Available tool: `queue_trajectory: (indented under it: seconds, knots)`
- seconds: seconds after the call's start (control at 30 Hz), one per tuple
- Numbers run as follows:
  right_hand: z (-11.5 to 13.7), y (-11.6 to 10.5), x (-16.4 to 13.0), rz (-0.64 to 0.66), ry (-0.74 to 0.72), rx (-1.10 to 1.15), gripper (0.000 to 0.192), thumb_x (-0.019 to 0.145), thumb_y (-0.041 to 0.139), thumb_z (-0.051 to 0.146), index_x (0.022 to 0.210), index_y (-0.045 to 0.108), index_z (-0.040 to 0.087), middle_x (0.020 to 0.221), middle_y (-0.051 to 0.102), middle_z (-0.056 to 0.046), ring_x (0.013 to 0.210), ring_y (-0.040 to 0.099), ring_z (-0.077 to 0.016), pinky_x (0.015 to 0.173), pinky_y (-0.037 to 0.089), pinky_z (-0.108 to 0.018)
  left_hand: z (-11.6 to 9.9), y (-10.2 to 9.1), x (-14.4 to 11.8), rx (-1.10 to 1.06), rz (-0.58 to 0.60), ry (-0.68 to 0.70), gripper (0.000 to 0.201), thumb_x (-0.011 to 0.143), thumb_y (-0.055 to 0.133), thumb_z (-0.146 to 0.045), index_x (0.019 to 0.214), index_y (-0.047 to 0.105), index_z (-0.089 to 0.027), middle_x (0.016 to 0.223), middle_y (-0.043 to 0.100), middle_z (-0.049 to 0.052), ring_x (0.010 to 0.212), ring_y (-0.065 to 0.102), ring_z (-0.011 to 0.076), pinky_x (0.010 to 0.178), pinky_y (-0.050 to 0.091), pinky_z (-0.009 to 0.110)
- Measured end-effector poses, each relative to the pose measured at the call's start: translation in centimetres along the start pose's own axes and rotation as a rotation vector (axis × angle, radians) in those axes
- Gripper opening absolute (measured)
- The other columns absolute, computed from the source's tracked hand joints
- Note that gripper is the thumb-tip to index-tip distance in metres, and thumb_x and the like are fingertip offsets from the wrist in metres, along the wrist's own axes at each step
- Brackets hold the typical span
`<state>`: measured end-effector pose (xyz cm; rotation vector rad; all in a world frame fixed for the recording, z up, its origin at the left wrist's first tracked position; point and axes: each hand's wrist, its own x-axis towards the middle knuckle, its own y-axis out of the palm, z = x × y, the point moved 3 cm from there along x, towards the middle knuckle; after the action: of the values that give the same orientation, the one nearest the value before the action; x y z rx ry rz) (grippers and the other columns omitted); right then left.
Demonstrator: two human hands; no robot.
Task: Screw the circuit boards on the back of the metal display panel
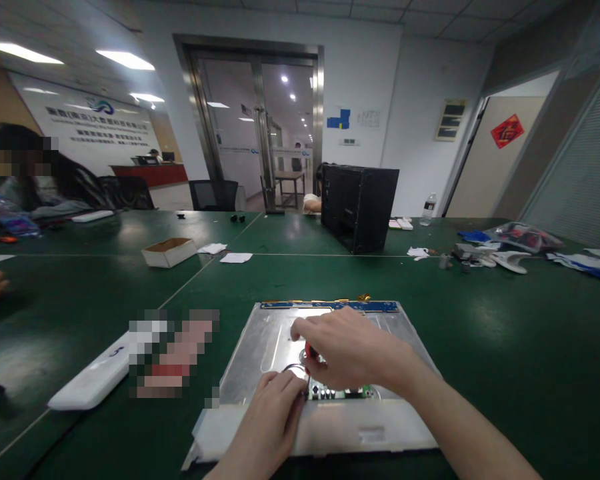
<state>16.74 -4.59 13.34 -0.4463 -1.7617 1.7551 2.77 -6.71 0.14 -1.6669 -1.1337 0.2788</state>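
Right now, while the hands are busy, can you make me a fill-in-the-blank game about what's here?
1. The hand holding the red tool is the person's ____ one.
2. Along the far edge of the metal panel, the thin strip is mostly coloured ____.
3. The table under the panel has a top coloured ____.
4. Beyond the panel, the tall box standing on the table is coloured ____.

Missing words: right; blue; green; black.

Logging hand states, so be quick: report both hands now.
Left hand: fingertips at the green circuit board; grip cannot be told.
Right hand: closed around a red-handled tool.
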Motion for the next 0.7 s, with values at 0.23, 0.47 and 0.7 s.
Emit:
queue_trajectory:
  seconds: [0.23, 0.47, 0.7]
  knots:
    - [0.02, -0.08, 0.02, 0.030, 0.014, -0.019, 0.028, 0.085, 0.052, 0.039, 0.103, 0.057, 0.018, 0.086, 0.070, -0.004, 0.073, 0.064, -0.0202, 0.051, 0.032, -0.028, 0.05, -0.02, -0.03, -0.001, -0.026, 0.010, 0.020, 0.087, 0.041, -0.010, 0.089, 0.058, -0.021, 0.090, 0.064, 0.006, 0.084, 0.058, 0.0231, 0.076, 0.044, 0.037]
    - [-0.02, 0.02, 0.38, 0.046, 0.063, -0.057, 0.024, 0.090, 0.050, 0.041, 0.092, 0.061, 0.019, 0.079, 0.070, -0.003, 0.071, 0.064, -0.0193, 0.051, 0.029, -0.027, 0.13, 0.05, -0.03, -0.009, -0.018, 0.004, 0.020, 0.087, 0.041, -0.011, 0.088, 0.058, -0.021, 0.087, 0.064, 0.005, 0.082, 0.058, 0.0226, 0.074, 0.044, 0.036]
    - [0.21, -0.10, 0.12, 0.044, -0.009, 0.034, 0.029, 0.081, 0.052, 0.022, 0.110, 0.052, 0.019, 0.095, 0.069, -0.003, 0.073, 0.062, -0.0166, 0.051, 0.028, -0.027, 0.11, -0.01, -0.06, 0.005, -0.005, -0.006, 0.020, 0.087, 0.040, -0.011, 0.089, 0.058, -0.021, 0.088, 0.063, 0.006, 0.082, 0.058, 0.0227, 0.074, 0.044, 0.035]
